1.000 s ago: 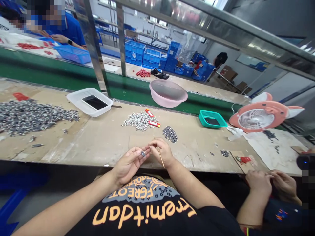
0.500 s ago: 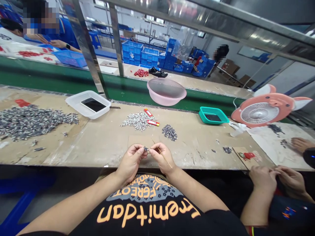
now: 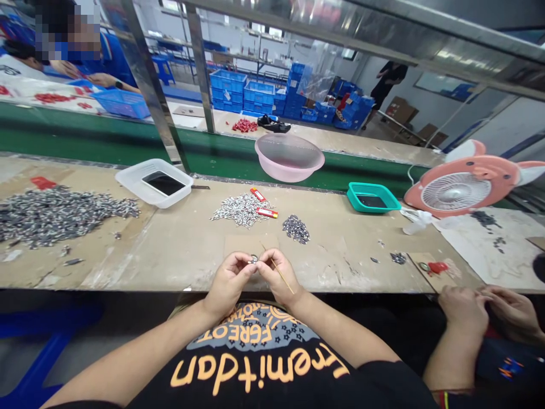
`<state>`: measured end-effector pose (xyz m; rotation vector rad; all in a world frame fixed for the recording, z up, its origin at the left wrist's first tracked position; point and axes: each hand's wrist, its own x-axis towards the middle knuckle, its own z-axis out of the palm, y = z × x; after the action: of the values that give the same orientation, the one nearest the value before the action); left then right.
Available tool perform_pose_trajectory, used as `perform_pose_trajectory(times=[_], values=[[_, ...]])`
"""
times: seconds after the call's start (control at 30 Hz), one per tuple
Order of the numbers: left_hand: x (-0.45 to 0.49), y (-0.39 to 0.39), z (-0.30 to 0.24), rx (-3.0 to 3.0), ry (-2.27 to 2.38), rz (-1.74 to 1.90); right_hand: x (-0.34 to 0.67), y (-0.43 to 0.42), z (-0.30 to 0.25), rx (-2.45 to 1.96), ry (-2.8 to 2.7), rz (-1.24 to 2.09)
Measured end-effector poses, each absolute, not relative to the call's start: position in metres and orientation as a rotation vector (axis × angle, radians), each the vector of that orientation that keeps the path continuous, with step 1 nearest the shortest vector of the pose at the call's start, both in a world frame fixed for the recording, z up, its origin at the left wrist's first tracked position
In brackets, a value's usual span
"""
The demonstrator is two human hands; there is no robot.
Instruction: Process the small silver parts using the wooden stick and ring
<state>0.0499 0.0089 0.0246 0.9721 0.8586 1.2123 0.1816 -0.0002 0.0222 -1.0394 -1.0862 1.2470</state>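
Observation:
My left hand (image 3: 231,282) pinches a small dark-and-white part (image 3: 254,259) between thumb and fingertips, just over the front of the table. Closed and touching the same part from the other side is my right hand (image 3: 279,282). A thin wooden stick (image 3: 284,278) lies slantwise across the right palm, held by those fingers. Fingertips cover most of the small part. Beyond the hands are a heap of whitish small parts (image 3: 238,211) and a smaller heap of dark ones (image 3: 297,229). Two red packets (image 3: 267,213) rest on the whitish heap.
A large pile of grey parts (image 3: 63,216) spreads at left, beside a white tray (image 3: 123,177) holding a phone. Behind stand a pink basin (image 3: 289,171), a green basket (image 3: 374,209) and a pink fan (image 3: 457,187). A co-worker's hands (image 3: 464,312) are at right.
The small part has turned a little between my fingertips, showing more white. My hands stay nearly in place. At right, a co-worker's farther hand has left the white sheet.

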Motion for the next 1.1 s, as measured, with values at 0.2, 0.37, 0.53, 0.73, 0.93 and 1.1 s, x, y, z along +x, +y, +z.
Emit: perform_pose_trajectory(times=[0.2, 0.37, 0.53, 0.73, 0.93, 1.1], values=[[0.049, 0.008, 0.029, 0.809, 0.747, 1.180, 0.186, 0.001, 0.016, -0.867, -1.007, 1.228], [0.041, 0.012, 0.028, 0.747, 0.799, 1.157, 0.220, 0.017, 0.013, -0.886, -0.953, 1.009], [0.002, 0.032, 0.017, 0.674, 0.903, 1.110, 0.296, 0.030, 0.008, -1.089, -0.868, 0.622], [-0.048, 0.055, 0.016, 0.650, 1.023, 1.188, 0.345, 0.027, -0.004, -1.555, -1.383, 0.362], [-0.099, 0.084, 0.010, 0.971, 1.307, 1.210, 0.337, 0.040, -0.005, -1.866, -2.059, 0.037], [-0.152, 0.126, 0.010, 1.456, 2.040, 0.731, 0.332, 0.052, 0.000, -1.972, -2.159, -0.011]])
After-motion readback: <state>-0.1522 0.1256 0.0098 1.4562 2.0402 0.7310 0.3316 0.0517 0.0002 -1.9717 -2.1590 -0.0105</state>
